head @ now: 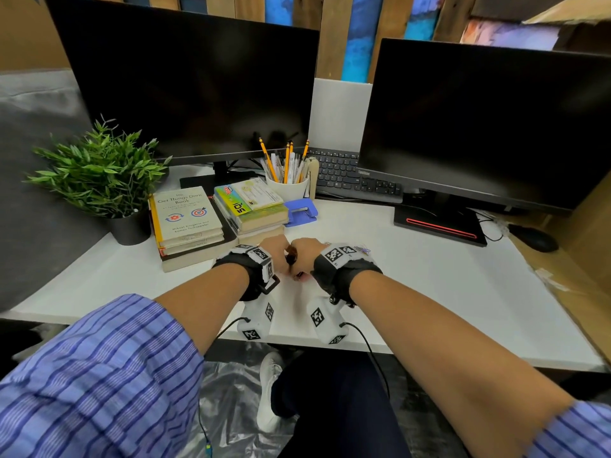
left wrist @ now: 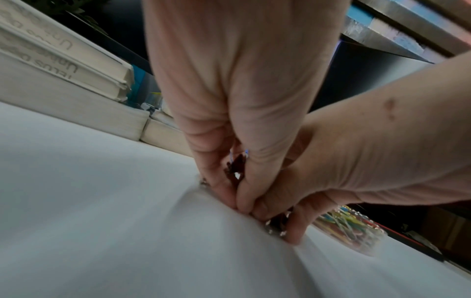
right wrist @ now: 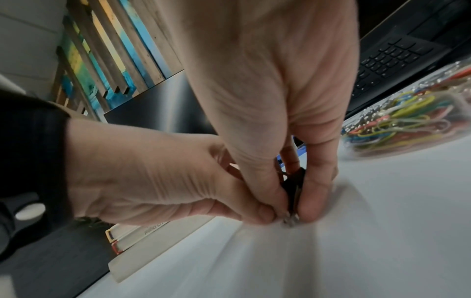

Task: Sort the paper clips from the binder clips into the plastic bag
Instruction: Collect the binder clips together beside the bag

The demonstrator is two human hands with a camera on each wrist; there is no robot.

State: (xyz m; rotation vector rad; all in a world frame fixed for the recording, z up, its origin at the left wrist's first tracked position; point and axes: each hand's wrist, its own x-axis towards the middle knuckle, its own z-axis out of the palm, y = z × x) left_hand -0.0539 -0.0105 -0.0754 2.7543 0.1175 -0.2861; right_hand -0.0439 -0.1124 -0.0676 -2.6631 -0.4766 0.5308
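Item: dark binder clips [right wrist: 293, 189], pinched between our left hand [right wrist: 158, 177] and right hand [right wrist: 267, 100] at the desk [head: 429, 292] centre; both sets of fingers curl around them. Paper clips [right wrist: 397, 125], coloured, lie in the plastic bag [left wrist: 356, 231] just to the right. Risk, we judge: sprung clips slipping and scattering, or snagging a stray paper clip.

Both hands together at desk level: left hand [head: 274, 251], right hand [head: 305, 251], fingers [right wrist: 313, 193] pinched.
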